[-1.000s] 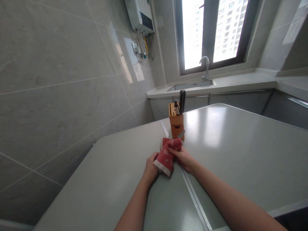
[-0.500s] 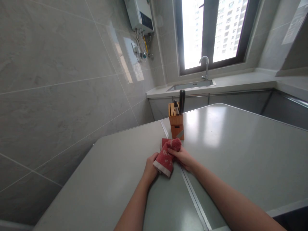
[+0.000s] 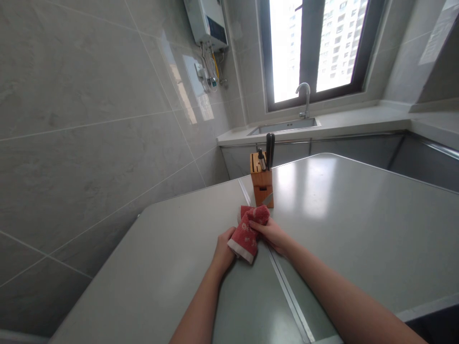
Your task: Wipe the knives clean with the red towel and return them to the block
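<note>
A red cloth (image 3: 247, 231) with a pale hem is bunched between my hands over the grey counter (image 3: 172, 267). A knife blade tip (image 3: 267, 199) pokes out of the cloth toward the knife block. My left hand (image 3: 223, 249) is closed under the cloth's lower end; what it grips there is hidden. My right hand (image 3: 271, 234) presses the cloth from the right with its fingers closed on it. A wooden knife block (image 3: 261, 181) with two dark handles stands just beyond the cloth.
A metal seam (image 3: 287, 291) runs down the counter between my arms. The tiled wall (image 3: 89, 119) rises on the left. A sink (image 3: 287, 126) with a faucet (image 3: 304, 98) sits under the window at the back. A water heater (image 3: 206, 21) hangs on the wall.
Almost nothing differs. The hands and cloth have shifted very slightly, and the blade tip has slid a little inside the cloth.
</note>
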Tool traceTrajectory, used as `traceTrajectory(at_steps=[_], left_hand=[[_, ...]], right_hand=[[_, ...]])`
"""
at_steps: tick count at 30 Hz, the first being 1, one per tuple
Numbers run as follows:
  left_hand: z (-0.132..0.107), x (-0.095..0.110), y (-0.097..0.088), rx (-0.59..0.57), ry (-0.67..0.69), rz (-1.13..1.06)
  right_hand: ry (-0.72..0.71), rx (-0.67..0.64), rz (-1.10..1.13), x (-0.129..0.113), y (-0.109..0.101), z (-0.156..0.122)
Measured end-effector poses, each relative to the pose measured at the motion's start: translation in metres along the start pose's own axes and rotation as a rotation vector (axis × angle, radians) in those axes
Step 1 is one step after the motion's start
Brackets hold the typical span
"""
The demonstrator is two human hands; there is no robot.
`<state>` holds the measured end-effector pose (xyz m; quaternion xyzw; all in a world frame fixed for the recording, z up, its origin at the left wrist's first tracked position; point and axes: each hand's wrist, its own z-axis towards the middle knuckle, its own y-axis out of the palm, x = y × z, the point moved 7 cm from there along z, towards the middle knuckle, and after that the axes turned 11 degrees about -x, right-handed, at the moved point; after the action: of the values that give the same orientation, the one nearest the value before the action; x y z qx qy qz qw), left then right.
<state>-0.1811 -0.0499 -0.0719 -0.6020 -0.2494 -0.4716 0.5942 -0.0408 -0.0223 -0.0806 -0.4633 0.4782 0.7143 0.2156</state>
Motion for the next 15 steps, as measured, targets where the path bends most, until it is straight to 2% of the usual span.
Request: traceTrajectory(at_steps=[15], left_hand=[[-0.0002,0.0006,-0.0008,0.005,-0.005,0.029]], right_hand=[[0.003,0.006,0.0,0.0009,-0.0013,-0.0001]])
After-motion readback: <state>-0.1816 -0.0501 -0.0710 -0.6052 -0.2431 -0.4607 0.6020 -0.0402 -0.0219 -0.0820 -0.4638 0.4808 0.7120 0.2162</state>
